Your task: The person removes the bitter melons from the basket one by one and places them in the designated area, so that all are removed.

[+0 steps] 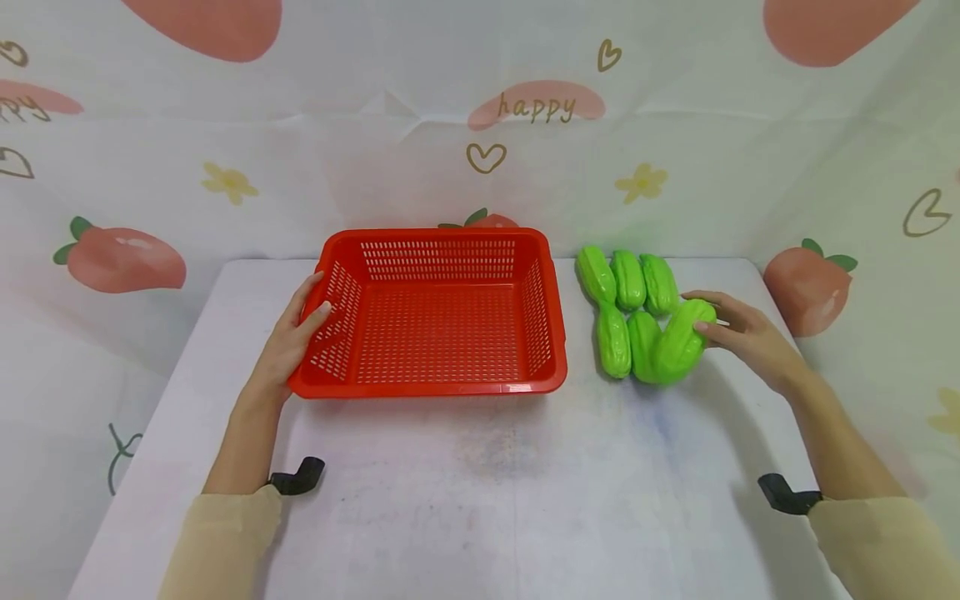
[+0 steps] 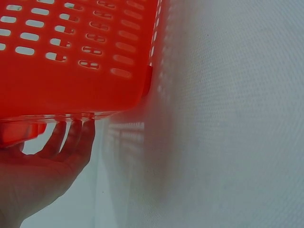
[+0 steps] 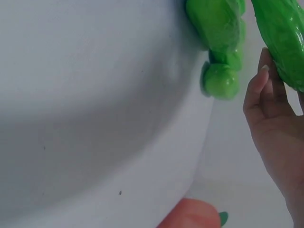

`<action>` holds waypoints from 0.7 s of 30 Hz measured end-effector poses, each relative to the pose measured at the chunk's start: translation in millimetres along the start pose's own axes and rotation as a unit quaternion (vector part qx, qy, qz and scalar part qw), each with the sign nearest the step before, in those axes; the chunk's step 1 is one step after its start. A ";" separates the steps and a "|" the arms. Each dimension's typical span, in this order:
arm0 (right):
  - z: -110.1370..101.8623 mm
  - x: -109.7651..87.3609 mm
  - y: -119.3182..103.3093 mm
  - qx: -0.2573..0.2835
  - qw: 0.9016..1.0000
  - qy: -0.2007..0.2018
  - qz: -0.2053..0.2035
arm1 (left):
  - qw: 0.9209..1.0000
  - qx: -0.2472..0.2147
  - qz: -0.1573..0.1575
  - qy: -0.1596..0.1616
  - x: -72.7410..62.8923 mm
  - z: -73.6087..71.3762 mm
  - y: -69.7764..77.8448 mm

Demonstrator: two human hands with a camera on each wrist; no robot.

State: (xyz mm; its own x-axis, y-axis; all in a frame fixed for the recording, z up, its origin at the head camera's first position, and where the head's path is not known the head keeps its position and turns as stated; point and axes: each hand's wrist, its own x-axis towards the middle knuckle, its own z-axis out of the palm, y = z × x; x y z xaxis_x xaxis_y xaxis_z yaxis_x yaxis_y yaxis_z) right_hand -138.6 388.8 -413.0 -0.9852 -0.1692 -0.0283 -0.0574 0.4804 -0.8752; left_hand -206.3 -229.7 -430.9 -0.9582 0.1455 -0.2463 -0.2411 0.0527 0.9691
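Note:
A red plastic basket [image 1: 442, 389] with slotted walls sits on the table, its inside bare. My left hand [image 1: 288, 342] grips its left rim, the thumb over the edge; in the left wrist view the fingers [image 2: 71, 137] lie against the outside wall. At the right, my right hand [image 1: 738, 325] holds a glossy green ridged vegetable [image 1: 681, 343], like a bitter melon, between thumb and fingers. It is raised off the table in the right wrist view, where the frame edge cuts it off. Several similar green vegetables [image 1: 615, 340] lie in two rows just left of that hand.
The white table [image 1: 465, 500] has its back edge against a hanging cloth [image 1: 390, 183] printed with fruit and hearts. A black strap end juts from each wrist, the left one [image 1: 300, 477] and the right one [image 1: 787, 496].

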 end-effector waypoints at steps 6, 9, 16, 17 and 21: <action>-7.0 -3.9 5.6 -0.013 1.000 -0.001 0.023 | 1.000 -0.006 -0.006 -0.003 1.0 0.4 -0.4; -10.4 -4.4 8.9 -0.015 0.999 -0.008 0.036 | 1.000 -0.011 -0.008 -0.004 1.6 -0.3 -1.4; -17.2 -4.1 17.7 -0.015 0.998 -0.035 0.054 | 1.000 -0.018 -0.010 -0.002 1.2 -1.7 -1.6; -17.4 -4.0 19.2 -0.018 0.997 -0.039 0.059 | 1.000 -0.019 -0.009 -0.003 1.0 -1.6 -1.5; -17.4 -2.1 25.1 -0.036 0.995 -0.056 0.078 | 1.000 -0.018 -0.001 -0.004 -0.1 -1.4 -0.8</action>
State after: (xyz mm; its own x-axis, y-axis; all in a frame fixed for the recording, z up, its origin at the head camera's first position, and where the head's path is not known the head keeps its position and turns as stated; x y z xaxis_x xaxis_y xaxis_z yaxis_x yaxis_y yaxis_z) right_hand -140.8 416.2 -426.5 -0.9590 -0.1816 -0.2177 0.0783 0.5683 -0.8191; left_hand -206.2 -231.2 -431.7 -0.9563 0.1541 -0.2487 -0.2491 0.0167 0.9683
